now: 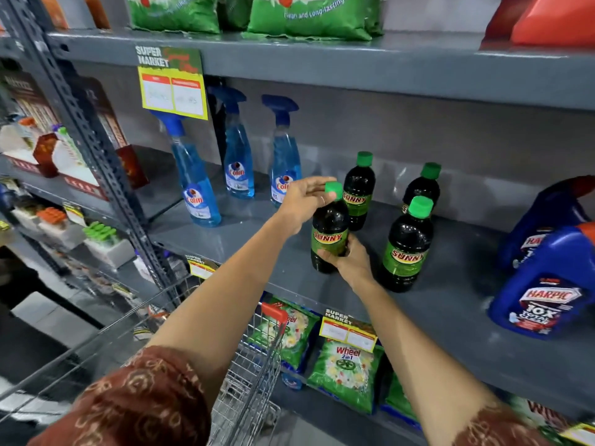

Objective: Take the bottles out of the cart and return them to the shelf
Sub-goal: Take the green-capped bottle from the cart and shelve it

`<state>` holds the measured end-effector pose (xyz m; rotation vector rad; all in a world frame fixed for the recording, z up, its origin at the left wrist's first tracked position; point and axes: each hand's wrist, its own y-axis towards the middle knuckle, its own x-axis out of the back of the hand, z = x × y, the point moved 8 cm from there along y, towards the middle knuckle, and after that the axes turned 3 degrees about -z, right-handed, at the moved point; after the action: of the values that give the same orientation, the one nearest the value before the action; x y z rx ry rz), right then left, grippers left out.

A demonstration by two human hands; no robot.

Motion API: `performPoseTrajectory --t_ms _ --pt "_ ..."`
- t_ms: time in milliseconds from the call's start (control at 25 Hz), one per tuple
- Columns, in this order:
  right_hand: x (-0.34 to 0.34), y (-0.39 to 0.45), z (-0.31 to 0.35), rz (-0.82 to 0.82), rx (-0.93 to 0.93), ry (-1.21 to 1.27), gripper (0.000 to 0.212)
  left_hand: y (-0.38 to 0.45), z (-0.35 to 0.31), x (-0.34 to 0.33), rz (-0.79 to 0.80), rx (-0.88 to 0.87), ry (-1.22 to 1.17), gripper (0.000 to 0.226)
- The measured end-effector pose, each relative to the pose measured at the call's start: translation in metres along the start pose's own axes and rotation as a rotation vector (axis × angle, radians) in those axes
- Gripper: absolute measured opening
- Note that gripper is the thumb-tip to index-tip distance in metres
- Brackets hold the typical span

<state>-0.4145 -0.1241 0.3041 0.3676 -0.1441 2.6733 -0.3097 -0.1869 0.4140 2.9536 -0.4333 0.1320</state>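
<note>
— Bottles on the grey shelf [244,233]: how many dark Sunny ones with green caps?

— Four. Three stand free: one at the back [358,191], one further right behind [422,187], one in front [406,249]. The fourth bottle [329,231] stands upright near the shelf's front edge, held.

— Held how?

— Right hand [349,259] wraps its lower body, fingers closed around the label. Left hand [304,204] sits by the cap, fingers loosely spread, touching the neck.

— And the cart?

— Wire cart [254,375] below, just beside the shelving. Blue spray bottles [238,156] stand to the left, blue Harpic jugs [544,284] to the right.
</note>
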Motion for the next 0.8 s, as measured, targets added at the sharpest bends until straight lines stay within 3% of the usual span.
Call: performPoseTrajectory --t_ms 240,400,520,640,800 --pt "-0.004 0.003 -0.007 -0.045 0.028 -0.034 0.071 0.004 0.013 -0.002 0.055 0.047 -0.087 0.043" --pt "0.002 -0.02 -0.021 -0.106 0.027 -0.064 0.069 -0.015 0.018 0.003 -0.011 0.073 -0.128 0.041" --pt "0.011 -0.059 -0.018 -0.175 0.042 -0.067 0.051 -0.045 0.027 0.028 -0.151 0.086 -0.106 0.04" --pt "-0.002 -0.093 -0.01 -0.098 0.095 -0.086 0.035 -0.09 0.041 0.062 -0.238 0.156 -0.056 0.034" --pt "-0.046 -0.135 -0.004 0.076 0.128 -0.087 0.03 -0.163 0.064 0.122 -0.357 0.227 -0.002 0.024"
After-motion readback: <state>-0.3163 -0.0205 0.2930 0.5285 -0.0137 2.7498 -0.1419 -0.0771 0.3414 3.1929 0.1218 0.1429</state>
